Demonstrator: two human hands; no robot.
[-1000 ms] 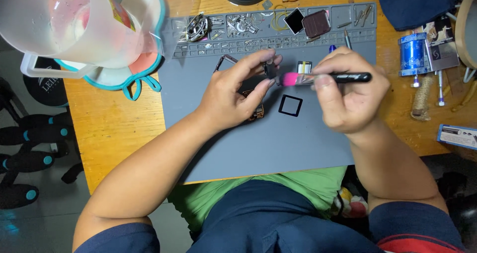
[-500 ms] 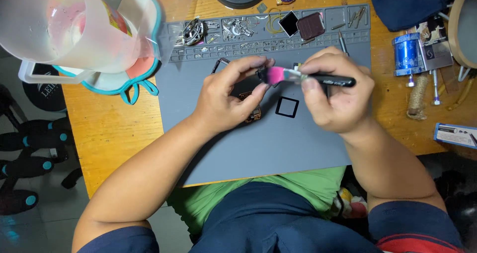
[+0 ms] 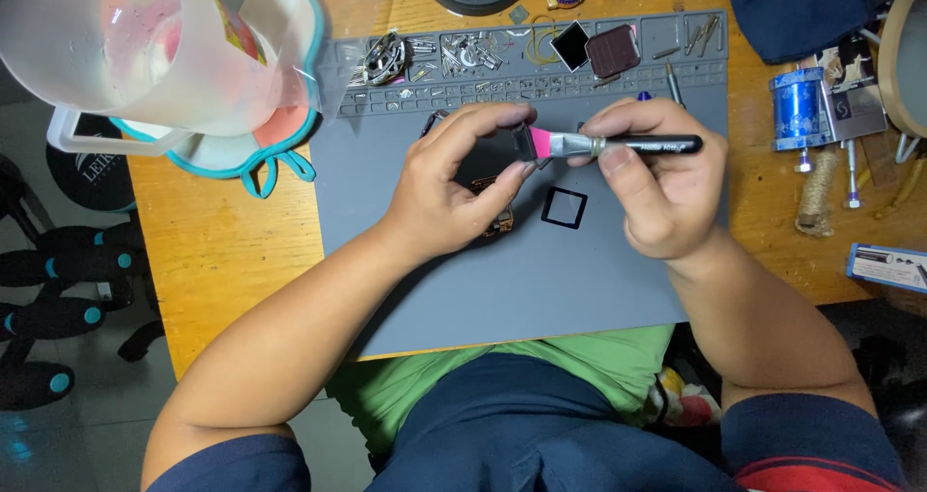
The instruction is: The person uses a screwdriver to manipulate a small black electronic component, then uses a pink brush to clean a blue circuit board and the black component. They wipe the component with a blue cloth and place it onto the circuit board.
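Note:
My left hand (image 3: 454, 188) grips a small dark watch case with a brownish strap (image 3: 497, 220) over the grey work mat (image 3: 502, 280). My right hand (image 3: 661, 188) holds a small brush (image 3: 618, 145) with a black handle, silver ferrule and pink bristles. The bristles touch the dark part between my left fingertips. A square black frame (image 3: 564, 207) lies flat on the mat just below the brush.
The mat's top row holds small metal parts (image 3: 463, 57), a black square piece (image 3: 572, 45) and a dark red square (image 3: 612, 52). A clear plastic jug (image 3: 164, 48) stands at the upper left. A blue cylinder (image 3: 797, 106), tools and twine lie at the right.
Both hands have drifted slightly left and up on the mat. The brush now rests against the part in my left fingers.

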